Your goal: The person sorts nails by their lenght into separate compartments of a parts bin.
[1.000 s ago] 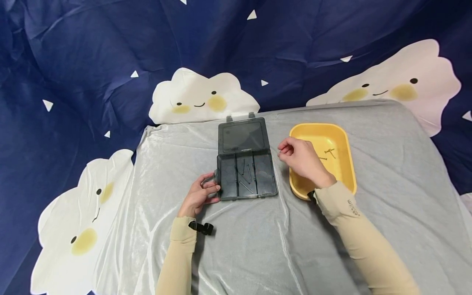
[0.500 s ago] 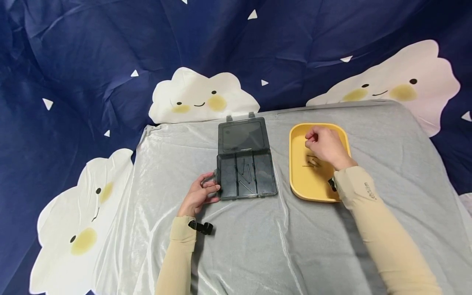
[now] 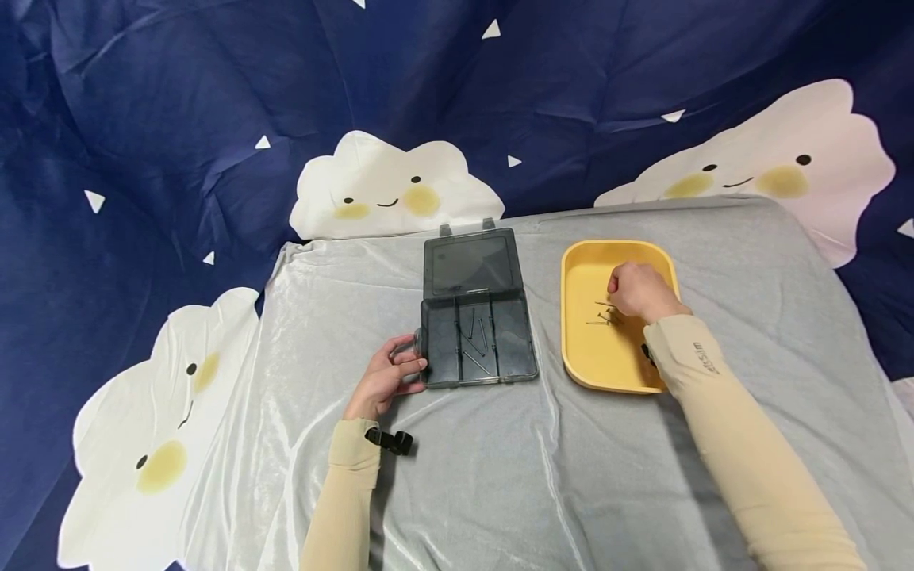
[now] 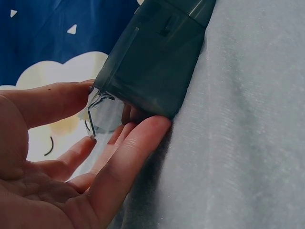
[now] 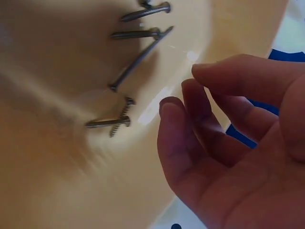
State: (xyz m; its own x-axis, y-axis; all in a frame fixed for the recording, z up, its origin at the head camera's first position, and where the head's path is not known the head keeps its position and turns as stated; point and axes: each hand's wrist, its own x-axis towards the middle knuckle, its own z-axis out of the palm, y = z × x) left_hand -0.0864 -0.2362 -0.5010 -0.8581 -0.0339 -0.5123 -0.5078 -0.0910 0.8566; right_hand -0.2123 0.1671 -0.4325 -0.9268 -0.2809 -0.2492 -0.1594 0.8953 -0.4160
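A dark grey see-through compartment box (image 3: 510, 341) lies on the cloth with its lid (image 3: 471, 263) swung back. Several nails (image 3: 482, 336) rest in its middle compartment. My left hand (image 3: 382, 381) grips the box's left edge; in the left wrist view the thumb (image 4: 57, 100) presses the upper edge and a finger (image 4: 138, 143) supports the lower side. To the right, my right hand (image 3: 640, 292) hovers over a yellow tray (image 3: 587, 373), fingers bent and slightly apart, nothing between them. Several nails (image 5: 138, 61) and a screw (image 5: 114, 131) lie in the tray beside the fingertips.
Grey velvety cloth (image 3: 485, 476) covers the table under the box and tray. Behind hangs a dark blue curtain (image 3: 557, 95) with white clouds. A strip of cloth separates the box from the tray.
My right hand has moved right from the tray's left edge to over its middle, then down closer to the nails. My left hand and the box have stayed in place.
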